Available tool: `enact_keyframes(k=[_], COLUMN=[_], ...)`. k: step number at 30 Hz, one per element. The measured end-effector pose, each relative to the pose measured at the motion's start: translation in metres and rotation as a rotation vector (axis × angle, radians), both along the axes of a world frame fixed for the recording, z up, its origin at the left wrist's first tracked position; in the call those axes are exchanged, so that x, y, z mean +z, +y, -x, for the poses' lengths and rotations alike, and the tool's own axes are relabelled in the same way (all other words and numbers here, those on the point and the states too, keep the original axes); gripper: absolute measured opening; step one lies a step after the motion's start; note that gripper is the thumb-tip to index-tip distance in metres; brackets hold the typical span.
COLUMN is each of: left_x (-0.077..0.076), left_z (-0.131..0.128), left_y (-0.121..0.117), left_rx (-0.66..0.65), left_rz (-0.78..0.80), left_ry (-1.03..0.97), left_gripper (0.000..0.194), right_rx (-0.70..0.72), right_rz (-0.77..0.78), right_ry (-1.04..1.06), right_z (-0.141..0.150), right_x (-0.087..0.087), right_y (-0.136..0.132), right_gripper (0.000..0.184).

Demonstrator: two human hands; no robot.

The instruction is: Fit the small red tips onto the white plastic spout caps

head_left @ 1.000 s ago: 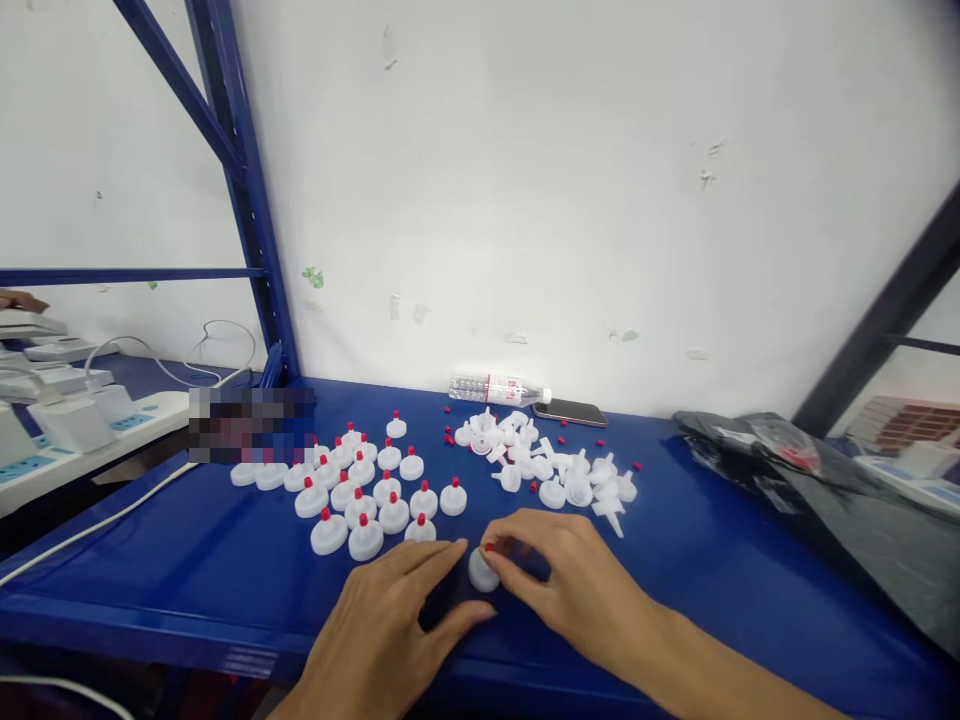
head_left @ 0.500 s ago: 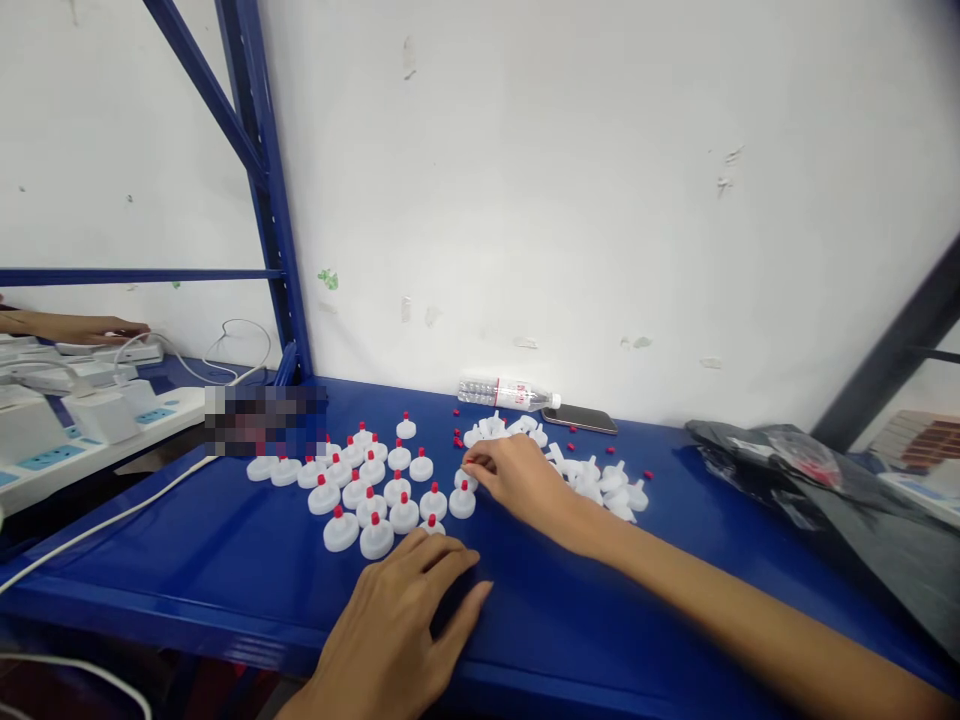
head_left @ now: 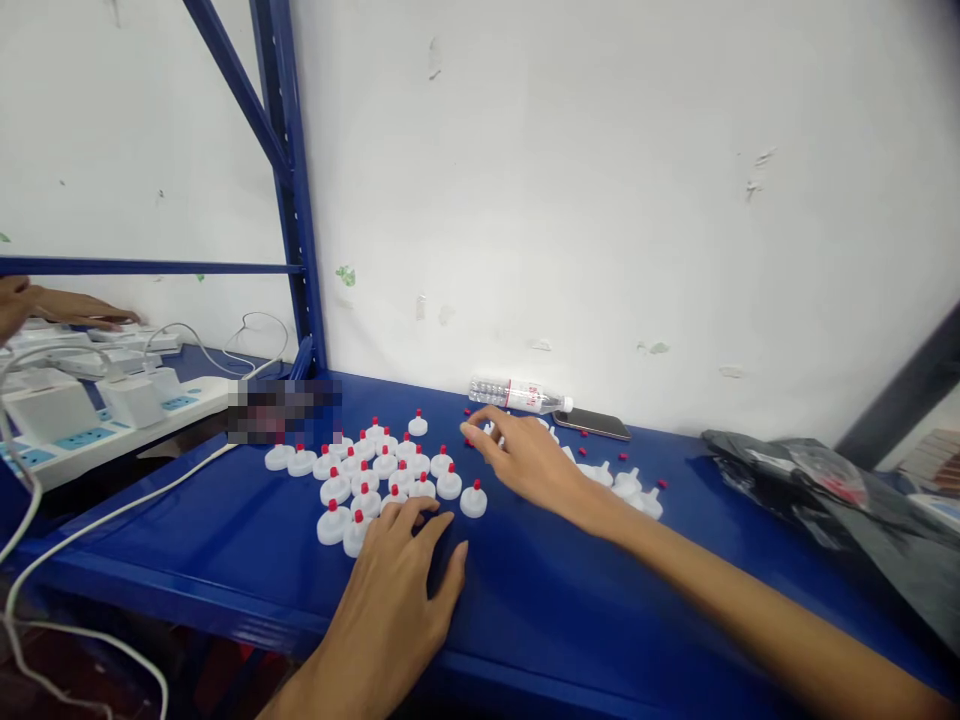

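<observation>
My left hand (head_left: pixel 397 590) rests palm down at the near side of a group of white nozzle lids (head_left: pixel 335 487) with red tip caps, its fingers spread and its fingertips close to the nearest lids. It holds nothing. My right hand (head_left: pixel 525 455) is further back, thumb and forefinger brought together at the loose red tip caps (head_left: pixel 469 442); one cap seems to be between the fingertips. Under and behind this hand lie uncapped white nozzle lids (head_left: pixel 628 484), partly hidden by it. A single red-tipped lid (head_left: pixel 473 499) stands upright between my hands.
A clear plastic bottle (head_left: pixel 517 394) lies by the wall, with a phone (head_left: pixel 592 425) beside it. Dark plastic bags (head_left: pixel 817 490) sit at the right. White power strips (head_left: pixel 210 392) and cables are at the left, where another person's hand (head_left: pixel 82 308) is at work.
My right hand has let go of a red-tipped lid and moved back to the loose red caps. My left hand has shifted slightly left over the nearest lids. The view has turned a little.
</observation>
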State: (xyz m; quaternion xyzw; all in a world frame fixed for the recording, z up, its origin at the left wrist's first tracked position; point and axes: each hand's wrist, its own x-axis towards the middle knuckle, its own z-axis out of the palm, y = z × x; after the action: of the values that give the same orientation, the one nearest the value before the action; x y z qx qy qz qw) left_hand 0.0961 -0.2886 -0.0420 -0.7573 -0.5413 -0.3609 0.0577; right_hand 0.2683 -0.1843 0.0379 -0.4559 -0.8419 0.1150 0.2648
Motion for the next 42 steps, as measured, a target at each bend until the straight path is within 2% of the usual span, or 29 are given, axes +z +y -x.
enact_keyframes(k=[4, 6, 9, 13, 16, 18, 21, 24, 28, 31, 35, 39, 42], left_x=[-0.002, -0.003, -0.004, -0.002, 0.0, 0.001, 0.002, 0.001, -0.001, -0.002, -0.002, -0.004, -0.004], left_z=[0.002, 0.008, 0.019, 0.027, 0.024, 0.022, 0.019, 0.019, 0.019, 0.02, 0.021, 0.022, 0.022], left_y=[0.005, 0.009, 0.016, 0.02, 0.018, 0.016, 0.014, 0.014, 0.014, 0.014, 0.014, 0.015, 0.014], left_rx=[0.02, 0.01, 0.0, -0.024, -0.04, -0.054, -0.072, -0.078, -0.07, -0.074, -0.093, -0.1, -0.1], left_rz=[0.004, 0.014, 0.014, 0.001, -0.009, -0.013, -0.021, -0.022, -0.024, -0.029, -0.062, -0.068, -0.034], left_ry=[0.009, 0.007, 0.017, 0.04, 0.045, 0.041, 0.028, 0.021, 0.018, 0.024, 0.027, 0.01, -0.033], left_gripper=[0.028, 0.028, 0.029, 0.029, 0.031, 0.03, 0.028, 0.027, 0.026, 0.026, 0.026, 0.025, 0.025], right_rx=[0.065, 0.12, 0.173, 0.213, 0.231, 0.197, 0.072, -0.051, -0.111, -0.146, -0.149, -0.146, -0.132], right_rz=[0.229, 0.267, 0.211, 0.12, 0.124, 0.101, -0.032, -0.127, -0.095, -0.166, -0.239, -0.234, -0.241], right_ry=[-0.008, -0.003, -0.001, 0.014, 0.032, 0.017, -0.104, -0.243, -0.322, -0.389, -0.449, -0.418, -0.371], right_z=[-0.019, -0.017, 0.0, 0.031, 0.043, 0.039, 0.016, -0.016, -0.039, -0.037, -0.025, -0.024, -0.03], right_x=[-0.012, -0.021, -0.032, -0.04, -0.033, -0.021, 0.003, 0.016, 0.006, -0.009, -0.018, -0.016, -0.005], right_y=[-0.031, -0.036, -0.024, 0.005, 0.019, 0.023, 0.027, 0.033, 0.039, 0.039, 0.038, 0.04, 0.037], right_gripper=[0.045, 0.051, 0.056, 0.051, 0.056, 0.05, 0.022, 0.022, 0.035, 0.041, 0.033, 0.019, 0.014])
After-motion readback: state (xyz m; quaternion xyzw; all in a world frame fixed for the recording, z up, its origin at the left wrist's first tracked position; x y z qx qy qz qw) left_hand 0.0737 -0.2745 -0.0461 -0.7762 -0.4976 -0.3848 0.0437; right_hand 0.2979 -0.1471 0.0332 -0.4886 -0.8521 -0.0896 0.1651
